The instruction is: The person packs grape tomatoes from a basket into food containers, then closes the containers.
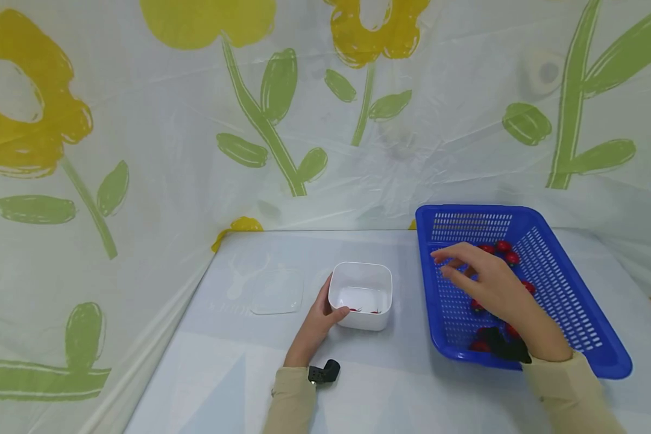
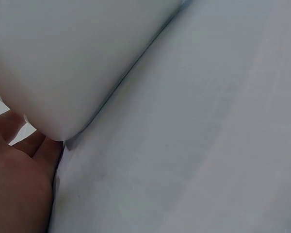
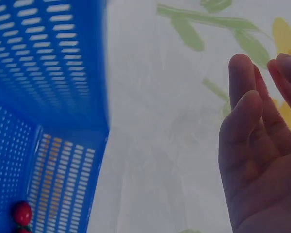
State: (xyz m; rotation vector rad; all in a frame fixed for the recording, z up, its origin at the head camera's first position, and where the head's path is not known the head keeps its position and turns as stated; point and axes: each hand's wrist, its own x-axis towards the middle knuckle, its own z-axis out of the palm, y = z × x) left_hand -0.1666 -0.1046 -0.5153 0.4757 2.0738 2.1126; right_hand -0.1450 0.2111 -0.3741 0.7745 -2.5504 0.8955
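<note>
Within the gripping left hand [image 1: 319,313], a white container [image 1: 362,320]; over the blue basket [image 1: 428,289], the loosely curved right hand [image 1: 485,280]

The table [image 1: 390,380] bears 1 basket [image 1: 554,289], 1 container [image 1: 364,322], 1 lid [image 1: 276,292].

I see a bare left hand [image 1: 319,320] below a long, pale beige cloth sleeve [image 1: 292,398], with a narrow black band [image 1: 315,375] carrying a rounded black camera housing [image 1: 332,370] at the wrist. The bare right hand [image 1: 488,281] has a matching beige cloth sleeve [image 1: 566,386]; its irregular black wrist device [image 1: 501,346] looks too dark for me to detail.
</note>
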